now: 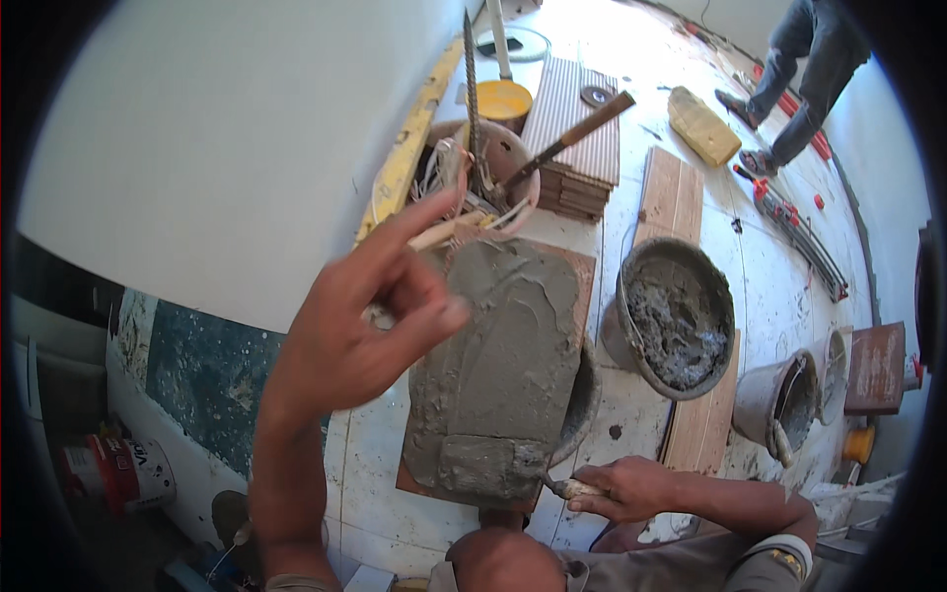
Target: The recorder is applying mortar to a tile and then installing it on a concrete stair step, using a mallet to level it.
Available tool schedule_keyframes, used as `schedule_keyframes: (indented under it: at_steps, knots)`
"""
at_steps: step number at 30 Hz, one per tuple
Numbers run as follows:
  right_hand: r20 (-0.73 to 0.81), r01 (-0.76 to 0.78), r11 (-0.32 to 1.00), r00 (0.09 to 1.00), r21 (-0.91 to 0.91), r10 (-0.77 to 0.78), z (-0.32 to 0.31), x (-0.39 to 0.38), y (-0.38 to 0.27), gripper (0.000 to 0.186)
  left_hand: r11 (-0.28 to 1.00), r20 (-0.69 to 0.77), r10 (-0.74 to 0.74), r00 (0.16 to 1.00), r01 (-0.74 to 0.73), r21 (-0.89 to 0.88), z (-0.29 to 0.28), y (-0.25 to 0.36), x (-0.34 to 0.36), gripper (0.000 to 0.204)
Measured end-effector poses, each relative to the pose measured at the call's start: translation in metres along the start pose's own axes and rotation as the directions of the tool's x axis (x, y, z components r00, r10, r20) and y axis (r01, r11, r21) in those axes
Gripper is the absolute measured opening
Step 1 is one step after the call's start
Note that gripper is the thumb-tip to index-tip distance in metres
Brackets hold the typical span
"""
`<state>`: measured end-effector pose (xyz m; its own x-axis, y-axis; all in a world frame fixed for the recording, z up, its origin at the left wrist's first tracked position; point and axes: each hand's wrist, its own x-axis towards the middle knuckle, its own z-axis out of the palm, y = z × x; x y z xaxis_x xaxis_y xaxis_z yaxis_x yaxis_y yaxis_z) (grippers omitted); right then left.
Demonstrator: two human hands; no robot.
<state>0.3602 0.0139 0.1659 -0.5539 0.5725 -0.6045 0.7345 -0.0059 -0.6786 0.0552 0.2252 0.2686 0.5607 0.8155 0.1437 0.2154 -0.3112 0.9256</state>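
Note:
My left hand [360, 316] hovers over the upper left side of a mortar-covered tile, index finger stretched out and thumb apart, with nothing visible in it. Thick grey mortar [503, 335] covers most of the tile, and its reddish-brown edge [586, 281] shows at the rim. At the near right corner, my right hand [631, 488] is closed round the handle of a trowel [572, 488]. The trowel's blade is coated with mortar and lies against the layer at the near end, so its outline is hard to make out.
A bucket of mortar [676, 321] stands right of the tile, with another bucket [769, 400] beyond. Past the tile are a tool bucket [523, 163] and stacked tiles [572, 128]. A tile cutter [799, 237] lies right. Another person's legs [804, 79] stand at far right.

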Motion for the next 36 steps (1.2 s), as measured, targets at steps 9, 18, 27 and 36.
schedule_keyframes:
  at_steps: [9, 18, 27, 36]
  knots:
    - [-0.352, -0.022, 0.951, 0.932, -0.307, -0.092, -0.02, 0.009, 0.0, 0.044, 0.836, -0.445, -0.537, 0.717, 0.379, -0.397, 0.044, -0.135, -0.179, 0.049]
    - [-0.433, -0.109, 0.956, 0.873, 0.272, 0.223, -0.121, 0.03, 0.028, 0.049, 0.7, -0.365, -0.683, 0.632, 0.426, -0.573, 0.098, -0.151, -0.215, 0.048]
    - [0.007, -0.194, 0.735, 0.968, 0.65, 0.25, -0.089, 0.017, 0.009, 0.052, 0.651, -0.329, -0.674, 0.662, 0.322, -0.687, 0.111, -0.168, -0.222, 0.06]
    - [-0.264, 0.01, 0.67, 0.923, 0.742, 0.279, -0.101, 0.012, 0.042, 0.054, 0.635, -0.288, -0.69, 0.664, 0.365, -0.681, 0.109, -0.158, -0.206, 0.063]
